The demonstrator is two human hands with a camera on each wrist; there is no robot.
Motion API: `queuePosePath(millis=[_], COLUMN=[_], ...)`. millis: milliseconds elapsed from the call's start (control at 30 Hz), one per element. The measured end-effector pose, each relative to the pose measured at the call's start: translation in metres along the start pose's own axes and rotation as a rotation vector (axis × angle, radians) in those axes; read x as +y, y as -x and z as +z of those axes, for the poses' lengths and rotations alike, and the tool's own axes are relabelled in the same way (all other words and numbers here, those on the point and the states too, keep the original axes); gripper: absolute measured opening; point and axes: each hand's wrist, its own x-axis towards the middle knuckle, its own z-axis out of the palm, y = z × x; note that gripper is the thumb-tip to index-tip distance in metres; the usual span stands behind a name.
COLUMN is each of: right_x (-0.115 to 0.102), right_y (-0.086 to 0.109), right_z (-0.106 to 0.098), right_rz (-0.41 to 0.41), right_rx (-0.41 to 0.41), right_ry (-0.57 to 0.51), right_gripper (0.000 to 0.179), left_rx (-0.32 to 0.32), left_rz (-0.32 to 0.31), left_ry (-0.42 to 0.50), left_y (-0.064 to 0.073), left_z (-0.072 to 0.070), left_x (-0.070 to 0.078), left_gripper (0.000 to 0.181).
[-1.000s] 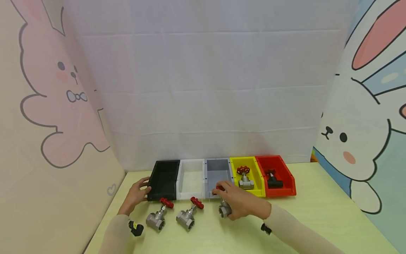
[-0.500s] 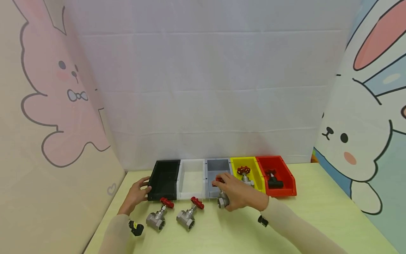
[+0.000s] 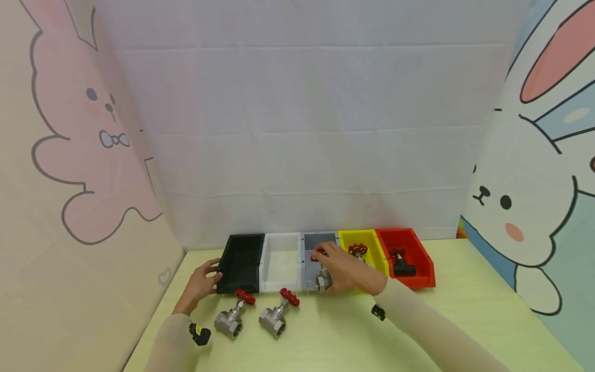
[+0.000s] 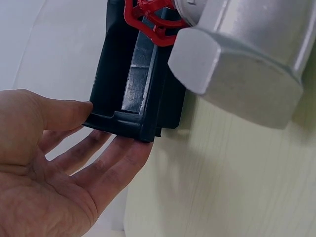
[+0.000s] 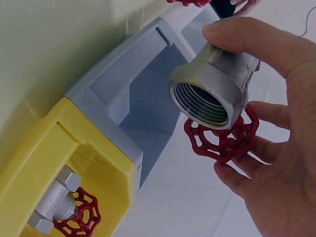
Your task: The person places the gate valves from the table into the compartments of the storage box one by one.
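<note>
My right hand (image 3: 348,270) grips a silver gate valve (image 5: 210,91) with a red handwheel, thumb on the threaded body and fingers around the wheel. It holds the valve above the front of the grey bin (image 3: 321,241). On the left, my left hand (image 3: 200,284) pinches the side wall of the black bin (image 3: 239,263), thumb at the rim and fingers outside it. Two similar valves, a left one (image 3: 229,323) and a right one (image 3: 274,319), lie on the table before the black and white bins.
A white bin (image 3: 281,288) stands between the black and grey ones. The yellow bin (image 3: 382,266) holds a red-wheeled silver valve (image 5: 54,200), partly hidden by my right hand in the head view. A dark valve (image 3: 402,267) lies in the red bin (image 3: 420,281). Behind hangs a white cloth (image 3: 297,155).
My right hand has carried its valve up and away from me, from in front of the grey bin to over its front part. My left hand has stayed on the black bin.
</note>
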Motion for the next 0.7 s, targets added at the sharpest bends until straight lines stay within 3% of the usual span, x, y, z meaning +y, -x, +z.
queuePosePath(millis=[700], right_x=[0.013], right_y=[-0.039], right_z=[0.008], right_rz=[0.146], right_rx=[-0.016], right_ry=[-0.022], right_gripper=[0.09], left_rx=[0.001], left_rz=[-0.005], left_ry=[-0.008], left_y=[-0.003], left_z=[0.0], left_x=[-0.002], left_gripper=[0.053])
